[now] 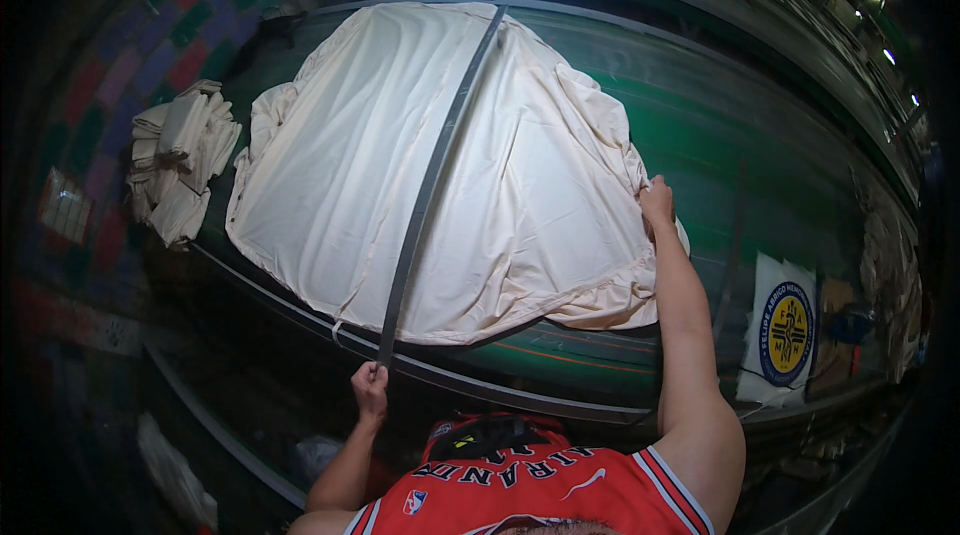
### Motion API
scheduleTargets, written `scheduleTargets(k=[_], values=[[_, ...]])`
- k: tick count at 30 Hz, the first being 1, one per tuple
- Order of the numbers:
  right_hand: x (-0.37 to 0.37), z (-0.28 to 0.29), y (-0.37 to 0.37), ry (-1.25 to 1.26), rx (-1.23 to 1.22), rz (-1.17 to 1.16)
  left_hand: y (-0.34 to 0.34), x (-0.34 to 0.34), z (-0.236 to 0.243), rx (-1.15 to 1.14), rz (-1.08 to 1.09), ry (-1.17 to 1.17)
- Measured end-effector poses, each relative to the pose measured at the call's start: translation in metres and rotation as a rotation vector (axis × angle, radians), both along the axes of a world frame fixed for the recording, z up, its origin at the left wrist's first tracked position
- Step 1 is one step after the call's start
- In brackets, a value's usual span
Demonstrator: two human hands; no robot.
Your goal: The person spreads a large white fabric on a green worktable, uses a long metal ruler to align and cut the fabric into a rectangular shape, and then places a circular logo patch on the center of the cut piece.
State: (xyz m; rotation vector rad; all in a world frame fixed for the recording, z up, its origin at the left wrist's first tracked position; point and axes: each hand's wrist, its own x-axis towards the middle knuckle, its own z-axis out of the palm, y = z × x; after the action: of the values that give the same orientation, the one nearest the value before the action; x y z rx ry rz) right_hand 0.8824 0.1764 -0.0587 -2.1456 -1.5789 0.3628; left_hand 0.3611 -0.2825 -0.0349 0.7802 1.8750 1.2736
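Observation:
A large cream cloth lies spread on a green table, wrinkled and bunched along its right side. A long, narrow dark metal bar lies across it from the far edge to the near edge, slightly slanted. My left hand is closed on the bar's near end, just beyond the cloth's front edge. A narrow pale tie hangs from that edge nearby. My right hand pinches the bunched cloth at its right edge, with that arm stretched out along the right side.
A pile of folded cream cloth sits at the table's left. At the right lie a white sheet with a blue and yellow round emblem and crumpled beige material. A dark rail runs along the near edge, and a patchwork-coloured floor shows at left.

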Motion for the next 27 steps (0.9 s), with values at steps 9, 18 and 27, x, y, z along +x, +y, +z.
scheduleTargets(k=[9,18,27], values=[[-0.013,0.031,0.002,0.201,0.024,-0.036,0.005,-0.013,0.007,-0.119,-0.123,0.208],[0.037,0.044,0.041,0.661,0.3,-0.31,-0.002,-0.028,0.021,-0.224,-0.167,0.411],[0.008,0.065,0.005,1.006,0.111,0.478,0.026,-0.025,0.044,-0.21,-0.229,0.467]])
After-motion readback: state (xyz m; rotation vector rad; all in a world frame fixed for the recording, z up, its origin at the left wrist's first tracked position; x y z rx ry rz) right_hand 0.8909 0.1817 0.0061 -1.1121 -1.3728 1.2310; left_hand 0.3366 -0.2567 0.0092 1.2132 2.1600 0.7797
